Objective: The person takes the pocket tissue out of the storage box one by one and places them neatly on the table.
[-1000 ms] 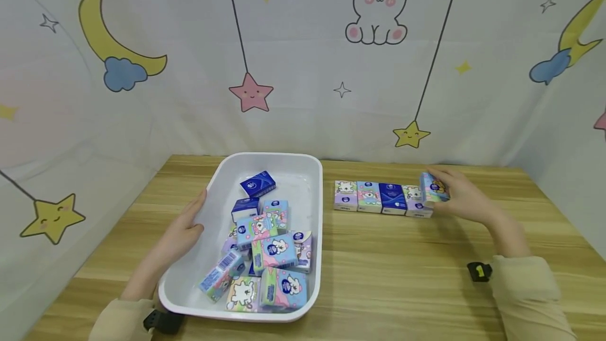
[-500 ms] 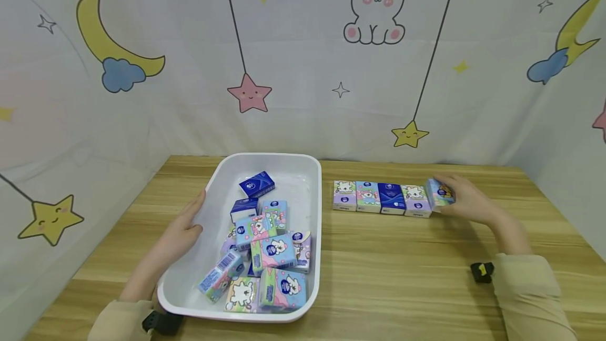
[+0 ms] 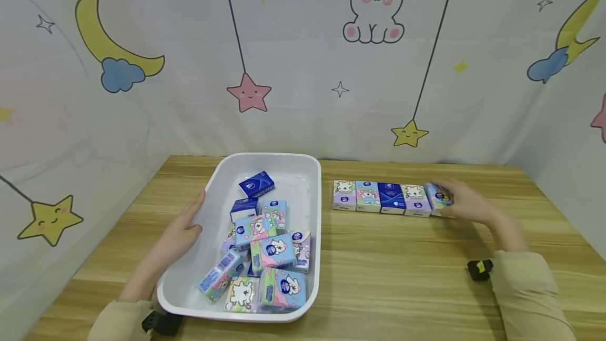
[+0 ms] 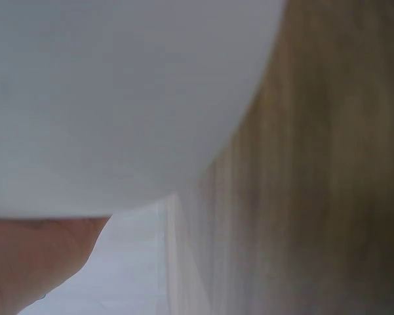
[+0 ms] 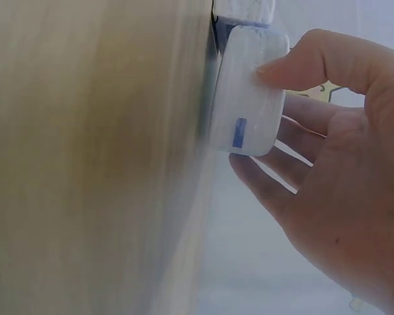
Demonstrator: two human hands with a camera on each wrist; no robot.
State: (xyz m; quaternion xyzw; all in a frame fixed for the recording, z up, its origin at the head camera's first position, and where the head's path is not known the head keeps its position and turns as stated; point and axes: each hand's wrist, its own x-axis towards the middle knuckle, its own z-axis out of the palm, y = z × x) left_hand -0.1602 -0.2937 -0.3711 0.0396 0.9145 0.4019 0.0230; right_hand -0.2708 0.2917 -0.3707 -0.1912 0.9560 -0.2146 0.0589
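Note:
My right hand (image 3: pixel 466 201) holds a small light-blue tissue pack (image 3: pixel 439 200) at the right end of a row on the table. In the right wrist view the thumb presses the near end of this pack (image 5: pixel 246 92), with fingers round its far side. To its left stand a purple-and-white pack (image 3: pixel 416 200), a dark blue pack (image 3: pixel 392 197) and others, side by side. My left hand (image 3: pixel 177 236) grips the left rim of a white plastic tub (image 3: pixel 318 236), thumb over the inside, fingers along the outside. The left wrist view shows mostly the tub's outer wall (image 4: pixel 105 105).
Several tissue packs lie jumbled in the tub, among them a dark blue pack (image 3: pixel 256 184) and a pink-and-blue pack (image 3: pixel 284 288). A wooden table (image 3: pixel 393 278) carries everything. Behind it hangs a white cloth (image 3: pixel 303 125) printed with stars, moons and a rabbit.
The light-blue pack has come down with my right hand from above the row's right end and shifted slightly left, up against the purple-and-white pack. My left hand and the tub have stayed put.

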